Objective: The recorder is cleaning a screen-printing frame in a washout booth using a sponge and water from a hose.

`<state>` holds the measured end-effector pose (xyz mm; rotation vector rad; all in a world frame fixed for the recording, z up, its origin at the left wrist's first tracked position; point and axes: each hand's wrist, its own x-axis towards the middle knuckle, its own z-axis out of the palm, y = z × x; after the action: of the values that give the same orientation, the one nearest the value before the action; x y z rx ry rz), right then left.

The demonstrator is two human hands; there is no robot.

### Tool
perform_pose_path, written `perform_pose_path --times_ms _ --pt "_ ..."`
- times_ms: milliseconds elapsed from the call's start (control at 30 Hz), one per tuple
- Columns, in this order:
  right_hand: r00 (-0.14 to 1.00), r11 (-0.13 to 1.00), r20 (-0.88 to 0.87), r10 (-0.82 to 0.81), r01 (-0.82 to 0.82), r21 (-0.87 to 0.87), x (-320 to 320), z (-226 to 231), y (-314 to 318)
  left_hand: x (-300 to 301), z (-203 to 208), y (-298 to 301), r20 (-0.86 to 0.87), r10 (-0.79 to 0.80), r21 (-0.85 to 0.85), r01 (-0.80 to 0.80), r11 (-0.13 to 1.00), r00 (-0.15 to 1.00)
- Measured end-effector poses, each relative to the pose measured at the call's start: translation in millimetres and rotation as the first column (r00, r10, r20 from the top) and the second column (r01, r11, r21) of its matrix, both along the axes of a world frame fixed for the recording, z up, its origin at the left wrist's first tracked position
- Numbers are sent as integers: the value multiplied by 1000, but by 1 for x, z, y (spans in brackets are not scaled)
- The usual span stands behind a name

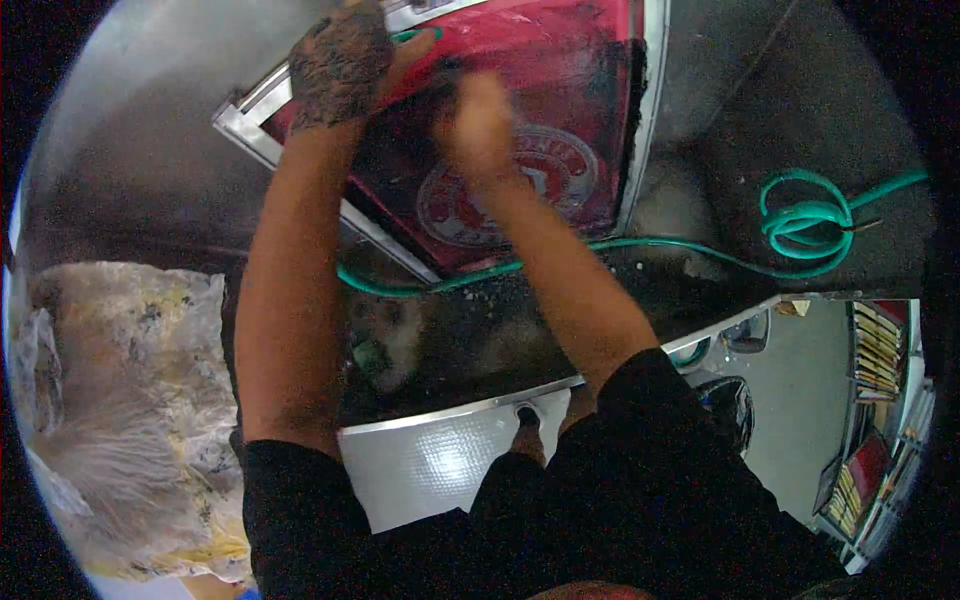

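Note:
A screen-printing frame [640, 130] with light metal rails leans in the dark booth, its mesh [560, 60] red, with a round pale emblem [575, 160] low down. My left hand [340, 65], its back dark and patterned, grips the frame's upper left rail. Its thumb lies toward the mesh beside a small green piece [415, 36]; the other fingers are mostly hidden. Over the middle of the mesh is my right hand [480, 125], smeared by motion. Something dark shows by its fingertips, but whether it is held is not visible.
A green hose [640, 242] runs below the frame to a coil [810, 225] at right. Crumpled, stained plastic sheeting [130, 400] hangs at left. The booth's metal front edge [470, 410] lies close to me. Racks with stacked frames [875, 350] stand at far right.

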<state>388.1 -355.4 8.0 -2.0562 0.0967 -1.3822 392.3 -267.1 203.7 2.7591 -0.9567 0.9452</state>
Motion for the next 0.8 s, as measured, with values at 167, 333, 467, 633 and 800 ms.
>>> perform_pose_path --times_ms 167,333,467,633,800 --pt "1000 963 1 26 -25 -267 -5 15 -48 19 -1 5 38 88 103 -91 991 995" --pt "926 935 136 -354 355 13 -22 36 -155 14 -5 -4 35 80 87 -83 993 996" --pt "853 816 -287 -436 509 274 -56 -73 -136 12 -7 -8 -19 85 15 -84 996 996" --pt "921 769 -203 -331 388 508 -71 -137 -138 10 -4 -22 -99 74 -8 -75 997 992" --pt "940 880 34 -338 303 366 -20 46 -135 -12 -12 -32 -90 53 -116 -63 991 995"
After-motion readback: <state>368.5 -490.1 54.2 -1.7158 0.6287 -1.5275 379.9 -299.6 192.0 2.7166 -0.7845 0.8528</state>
